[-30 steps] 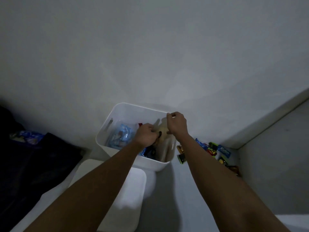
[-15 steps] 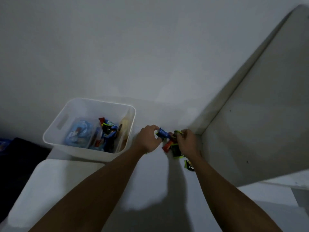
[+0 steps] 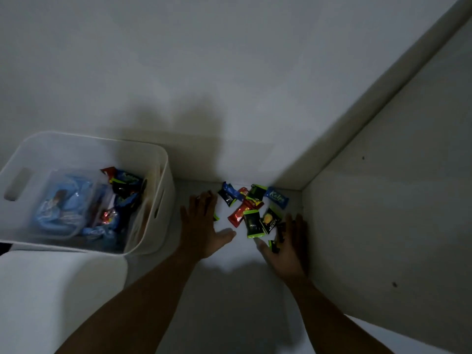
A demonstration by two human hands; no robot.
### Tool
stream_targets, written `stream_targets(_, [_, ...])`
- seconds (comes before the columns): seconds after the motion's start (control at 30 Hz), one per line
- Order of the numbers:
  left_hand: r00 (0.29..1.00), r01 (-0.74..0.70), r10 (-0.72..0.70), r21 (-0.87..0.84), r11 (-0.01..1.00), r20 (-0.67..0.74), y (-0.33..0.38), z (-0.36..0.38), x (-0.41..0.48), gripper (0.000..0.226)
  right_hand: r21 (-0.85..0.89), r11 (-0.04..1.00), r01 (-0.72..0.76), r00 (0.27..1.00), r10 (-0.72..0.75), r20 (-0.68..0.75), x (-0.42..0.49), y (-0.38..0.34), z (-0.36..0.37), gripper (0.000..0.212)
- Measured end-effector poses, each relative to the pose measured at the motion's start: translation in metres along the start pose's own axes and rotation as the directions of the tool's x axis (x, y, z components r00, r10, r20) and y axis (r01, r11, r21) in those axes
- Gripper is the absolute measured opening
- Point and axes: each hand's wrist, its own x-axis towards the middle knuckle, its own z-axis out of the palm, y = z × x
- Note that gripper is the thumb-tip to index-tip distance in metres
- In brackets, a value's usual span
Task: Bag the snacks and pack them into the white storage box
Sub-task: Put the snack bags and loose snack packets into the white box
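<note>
The loose snack packets [image 3: 251, 213], black-and-green, red and blue, lie in a small heap to the right of the white storage box [image 3: 163, 175], well clear of its side wall. Clear bags of snacks [image 3: 76, 208] lie inside the box. Both sit on a pale white surface [image 3: 229, 302] that meets a plain white back wall [image 3: 204, 60] behind the box and a white side panel [image 3: 383, 200] far to the box's right. The room is dim. A white rounded-cornered slab [image 3: 51, 290] lies in front of the box. The left hand [image 3: 201, 226], flat with fingers spread, is between box and heap. The right hand [image 3: 288, 246], fingers loose, lies beyond the heap against dark packets. Half a second ago both hands were bunched together on the packets; now they have parted.
</note>
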Motion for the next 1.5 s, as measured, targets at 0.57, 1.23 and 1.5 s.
stream_targets(0.57, [0.959,-0.264,0.274,0.115,0.957,-0.072,0.01,0.033,0.068,0.069,-0.24,0.962,0.128,0.99,-0.111,0.083,0.073,-0.03,0.014,0.123])
stream_targets(1.23, [0.916,-0.334,0.372,0.228,0.915,-0.149,0.011,0.029,0.07,0.037,-0.188,0.919,0.348,0.929,-0.365,-0.063,0.095,-0.033,0.016,0.067])
stream_targets(1.5, [0.907,-0.37,0.397,0.186,0.91,-0.14,0.013,0.021,0.068,0.039,-0.25,0.903,0.349,0.937,-0.34,0.081,0.096,-0.043,0.019,0.081])
